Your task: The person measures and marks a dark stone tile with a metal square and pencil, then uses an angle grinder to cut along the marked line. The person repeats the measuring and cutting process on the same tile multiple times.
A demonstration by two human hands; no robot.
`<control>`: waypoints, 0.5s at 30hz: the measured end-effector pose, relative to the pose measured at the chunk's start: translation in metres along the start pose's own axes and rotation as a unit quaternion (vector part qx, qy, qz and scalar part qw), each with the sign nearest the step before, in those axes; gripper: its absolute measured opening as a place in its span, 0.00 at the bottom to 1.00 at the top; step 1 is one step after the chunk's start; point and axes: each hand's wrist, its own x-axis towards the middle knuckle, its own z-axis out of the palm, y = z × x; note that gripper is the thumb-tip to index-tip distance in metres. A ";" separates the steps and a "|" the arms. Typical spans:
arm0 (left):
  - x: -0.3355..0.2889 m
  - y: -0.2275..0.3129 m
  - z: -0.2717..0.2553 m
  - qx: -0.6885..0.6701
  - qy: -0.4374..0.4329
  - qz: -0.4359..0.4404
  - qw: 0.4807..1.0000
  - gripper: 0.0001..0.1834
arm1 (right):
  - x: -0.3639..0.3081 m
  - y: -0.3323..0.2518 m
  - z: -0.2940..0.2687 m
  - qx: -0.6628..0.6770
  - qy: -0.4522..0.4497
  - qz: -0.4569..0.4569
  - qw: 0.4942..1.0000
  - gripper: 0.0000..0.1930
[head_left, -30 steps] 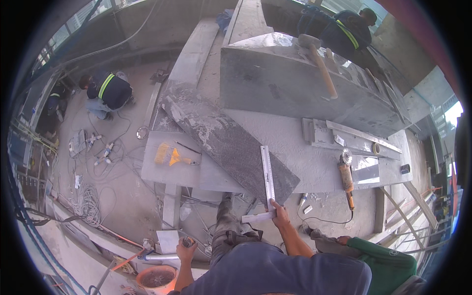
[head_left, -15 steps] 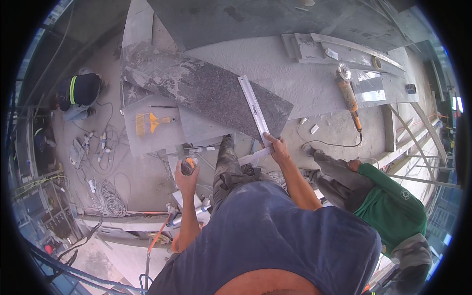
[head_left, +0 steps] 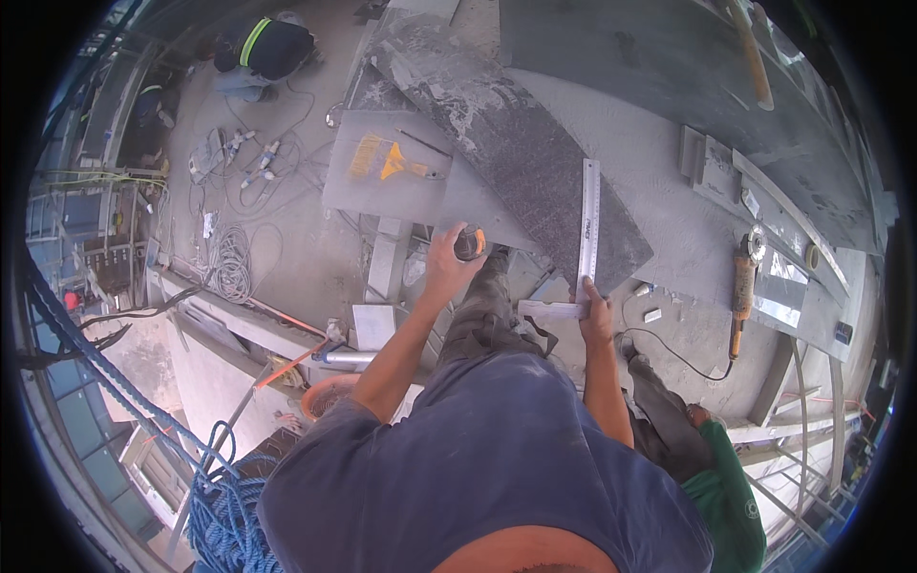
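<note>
My left hand (head_left: 447,269) is closed around a round black-and-orange tape measure (head_left: 469,244), held near the front edge of a pale grey slab (head_left: 373,196). The fingers of my right hand (head_left: 597,317) grip a steel carpenter's square (head_left: 589,222) near its corner. Its long ruled blade lies across the end of a dark, dusty stone slab (head_left: 521,138). The short arm of the square points left, off the slab's near edge. A yellow-handled paintbrush (head_left: 394,162) lies on the pale slab, with a thin dark stick (head_left: 424,142) beside it.
An angle grinder (head_left: 743,286) with its cord lies at right, near metal strips (head_left: 783,205). A person in green (head_left: 726,516) is close on my right; another person (head_left: 272,53) crouches at upper left. Coiled cable (head_left: 229,263) and blue rope (head_left: 234,511) lie at left.
The view has turned and shifted, so the scene appears rotated. My left hand has carried the tape measure closer to the slabs. The square still lies across the dark slab in my right hand.
</note>
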 end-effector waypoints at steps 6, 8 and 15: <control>0.072 0.042 0.067 -0.022 0.037 0.049 0.998 0.48 | 0.004 0.006 -0.009 -0.026 -0.051 -0.009 0.998 0.22; 0.093 0.049 0.082 -0.013 0.041 0.051 0.998 0.49 | 0.006 0.009 -0.009 -0.027 -0.037 -0.016 0.999 0.21; 0.082 0.034 0.082 -0.059 0.055 0.076 0.994 0.45 | 0.006 0.014 -0.009 -0.021 -0.021 -0.015 0.999 0.19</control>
